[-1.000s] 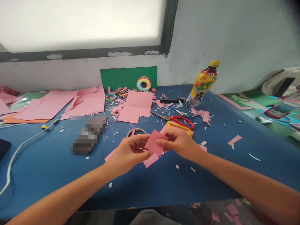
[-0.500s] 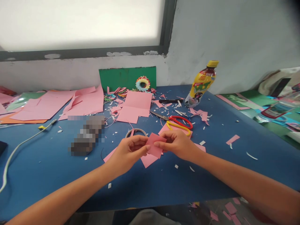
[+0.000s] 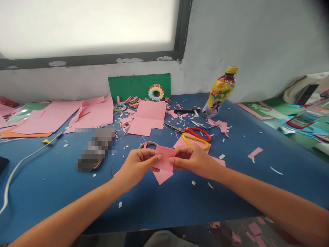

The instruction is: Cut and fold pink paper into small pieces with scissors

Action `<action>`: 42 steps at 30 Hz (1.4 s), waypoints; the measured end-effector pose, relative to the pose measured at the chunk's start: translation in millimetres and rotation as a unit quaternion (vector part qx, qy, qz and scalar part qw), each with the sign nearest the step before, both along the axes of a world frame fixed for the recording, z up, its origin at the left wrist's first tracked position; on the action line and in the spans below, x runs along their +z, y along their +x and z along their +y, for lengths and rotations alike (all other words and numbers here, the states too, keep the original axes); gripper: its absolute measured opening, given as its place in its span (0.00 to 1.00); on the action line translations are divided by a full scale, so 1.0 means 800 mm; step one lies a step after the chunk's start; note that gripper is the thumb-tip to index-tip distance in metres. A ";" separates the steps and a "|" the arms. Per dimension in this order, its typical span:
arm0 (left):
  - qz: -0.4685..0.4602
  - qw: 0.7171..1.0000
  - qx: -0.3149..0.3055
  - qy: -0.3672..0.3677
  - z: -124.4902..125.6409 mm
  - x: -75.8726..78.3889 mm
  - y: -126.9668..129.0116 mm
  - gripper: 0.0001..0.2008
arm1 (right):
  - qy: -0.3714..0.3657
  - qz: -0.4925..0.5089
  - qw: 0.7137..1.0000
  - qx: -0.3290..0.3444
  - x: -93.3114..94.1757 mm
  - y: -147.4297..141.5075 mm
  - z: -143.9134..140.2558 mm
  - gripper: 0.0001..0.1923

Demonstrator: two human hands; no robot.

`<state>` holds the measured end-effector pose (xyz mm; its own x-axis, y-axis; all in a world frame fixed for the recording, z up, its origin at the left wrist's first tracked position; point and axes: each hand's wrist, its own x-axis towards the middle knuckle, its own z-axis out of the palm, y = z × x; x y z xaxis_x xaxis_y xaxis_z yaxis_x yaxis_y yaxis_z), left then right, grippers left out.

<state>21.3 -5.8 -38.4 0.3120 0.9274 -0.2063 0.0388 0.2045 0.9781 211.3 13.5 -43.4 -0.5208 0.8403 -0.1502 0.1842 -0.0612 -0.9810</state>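
My left hand pinches the pink paper at its 9 o'clock edge; my right hand grips the 3 o'clock edge, holding it just above the blue table. I'd judge a clean fold needs matched corners and even thumb pressure. The paper is thin, matte and squarish. Scissors with glossy handles lie at 1 o'clock.

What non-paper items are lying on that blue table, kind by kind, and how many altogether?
Scissors, red and yellow handles: 1
Drink bottle, yellow cap: 1
Tape roll, partly behind the hands: 1
Black marker: 1
White cable: 1
Total: 5
Both hands, left hand and right hand, pinch one small pink paper piece above the table.
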 end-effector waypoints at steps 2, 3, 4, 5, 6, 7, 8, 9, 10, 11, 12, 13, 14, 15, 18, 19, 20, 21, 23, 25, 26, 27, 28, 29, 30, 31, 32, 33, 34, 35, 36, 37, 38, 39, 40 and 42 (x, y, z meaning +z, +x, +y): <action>0.003 1.000 0.004 -0.003 0.000 0.000 0.000 0.11 | -0.002 0.000 1.000 -0.004 0.000 0.000 0.000 0.11; 0.004 1.000 0.006 -0.004 0.000 0.000 0.001 0.11 | -0.002 0.001 1.000 -0.005 -0.001 0.000 -0.001 0.11; 0.004 1.000 0.007 -0.004 0.000 0.000 0.001 0.11 | -0.002 0.002 1.000 -0.004 -0.001 0.000 -0.001 0.12; 0.004 1.000 0.008 -0.004 0.000 0.000 0.001 0.11 | -0.001 0.003 1.000 -0.004 -0.002 0.000 -0.001 0.13; 0.003 1.000 0.009 -0.003 0.000 -0.001 0.001 0.11 | -0.001 0.003 1.000 -0.003 -0.002 0.000 -0.001 0.13; 0.003 1.000 0.009 -0.002 0.000 -0.001 0.001 0.11 | 0.000 0.003 1.000 -0.003 -0.002 0.000 -0.001 0.13; 0.003 1.000 0.009 0.000 0.000 -0.001 0.000 0.12 | 0.000 0.003 1.000 -0.002 -0.003 0.000 0.000 0.14; 0.003 1.000 0.008 0.001 0.000 -0.002 0.000 0.12 | 0.001 0.004 1.000 -0.002 -0.003 0.000 0.000 0.14; 0.004 1.000 0.008 0.002 0.000 -0.002 0.000 0.12 | 0.001 0.005 1.000 -0.002 -0.003 0.001 0.001 0.13; 0.004 1.000 0.008 0.004 0.000 -0.002 0.000 0.12 | 0.003 0.005 1.000 0.000 -0.003 0.001 0.001 0.13; 0.002 1.000 0.009 0.005 0.000 -0.002 0.000 0.12 | 0.005 0.005 1.000 0.002 -0.003 0.002 0.001 0.13; 0.001 1.000 0.008 0.005 0.000 -0.002 0.000 0.12 | 0.007 0.004 1.000 0.003 -0.004 0.002 0.001 0.13; -0.001 1.000 0.004 0.004 -0.001 -0.002 0.001 0.12 | 0.009 0.000 1.000 0.005 -0.004 0.003 0.000 0.12; -0.002 1.000 -0.004 0.003 -0.001 -0.003 0.002 0.12 | 0.010 -0.006 1.000 0.006 -0.005 0.002 -0.001 0.13; 0.000 1.000 -0.025 0.005 -0.003 -0.006 0.005 0.13 | 0.016 -0.022 1.000 0.014 -0.007 -0.001 -0.006 0.13; 0.002 1.000 -0.023 0.010 -0.004 -0.008 0.006 0.12 | 0.019 -0.025 0.999 0.020 -0.007 -0.002 -0.007 0.13; 0.005 1.000 -0.017 0.016 -0.004 -0.010 0.006 0.12 | 0.026 -0.029 0.999 0.029 -0.006 -0.002 -0.007 0.13; 0.010 1.000 -0.010 0.021 -0.005 -0.012 0.007 0.11 | 0.037 -0.036 0.998 0.042 -0.005 -0.002 -0.005 0.13; 0.019 0.999 0.010 0.026 -0.005 -0.014 0.006 0.11 | 0.089 -0.077 0.992 0.055 -0.001 0.005 0.005 0.14; 0.030 0.998 0.040 0.034 -0.004 -0.012 0.004 0.11 | 0.186 -0.168 0.968 0.024 0.003 0.021 0.023 0.14; 0.035 0.997 0.056 0.039 -0.003 -0.011 0.002 0.11 | 0.245 -0.240 0.939 -0.016 0.004 0.032 0.034 0.13; 0.038 0.996 0.072 0.044 -0.002 -0.009 0.001 0.11 | 0.296 -0.328 0.895 -0.064 0.004 0.044 0.046 0.12; 0.039 0.995 0.084 0.048 -0.001 -0.006 0.000 0.11 | 0.326 -0.412 0.846 -0.090 0.002 0.056 0.057 0.12; 0.038 0.994 0.094 0.051 -0.001 -0.004 -0.001 0.11 | 0.320 -0.481 0.811 -0.093 0.000 0.068 0.067 0.13; 0.035 0.993 0.102 0.052 0.000 -0.002 -0.002 0.11 | 0.302 -0.525 0.790 -0.089 -0.004 0.078 0.075 0.17; 0.032 0.992 0.108 0.053 0.001 -0.001 -0.003 0.11 | 0.286 -0.544 0.785 -0.077 -0.008 0.085 0.082 0.19; 0.031 0.991 0.114 0.055 0.001 0.000 -0.004 0.11 | 0.287 -0.546 0.784 -0.067 -0.012 0.090 0.087 0.21; 0.030 0.991 0.119 0.058 0.001 0.001 -0.004 0.11 | 0.291 -0.540 0.787 -0.058 -0.016 0.091 0.090 0.21; 0.029 0.990 0.121 0.060 0.002 0.001 -0.005 0.11 | 0.299 -0.530 0.792 -0.053 -0.019 0.091 0.092 0.20; 0.026 0.990 0.121 0.062 0.002 0.001 -0.005 0.11 | 0.306 -0.519 0.796 -0.054 -0.021 0.089 0.092 0.19; 0.022 0.991 0.119 0.062 0.003 0.001 -0.006 0.11 | 0.308 -0.511 0.800 -0.061 -0.022 0.087 0.092 0.19; 0.019 0.991 0.116 0.061 0.003 0.000 -0.007 0.11 | 0.304 -0.506 0.804 -0.073 -0.022 0.084 0.092 0.19; 0.018 0.992 0.114 0.059 0.004 0.000 -0.009 0.11 | 0.299 -0.504 0.806 -0.087 -0.021 0.082 0.091 0.20; 0.020 0.992 0.113 0.057 0.004 0.000 -0.010 0.11 | 0.299 -0.500 0.806 -0.104 -0.019 0.081 0.090 0.21; 0.023 0.992 0.114 0.058 0.005 0.000 -0.012 0.11 | 0.305 -0.494 0.805 -0.123 -0.016 0.082 0.090 0.21; 0.021 0.990 0.123 0.066 0.006 0.000 -0.014 0.10 | 0.331 -0.471 0.805 -0.146 -0.010 0.084 0.089 0.21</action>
<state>9.8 -1.3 -38.1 0.0680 0.9940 -0.0857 0.0446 0.0827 0.9956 278.5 84.8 -51.5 -0.2036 0.9645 0.1681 0.9375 0.2415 -0.2504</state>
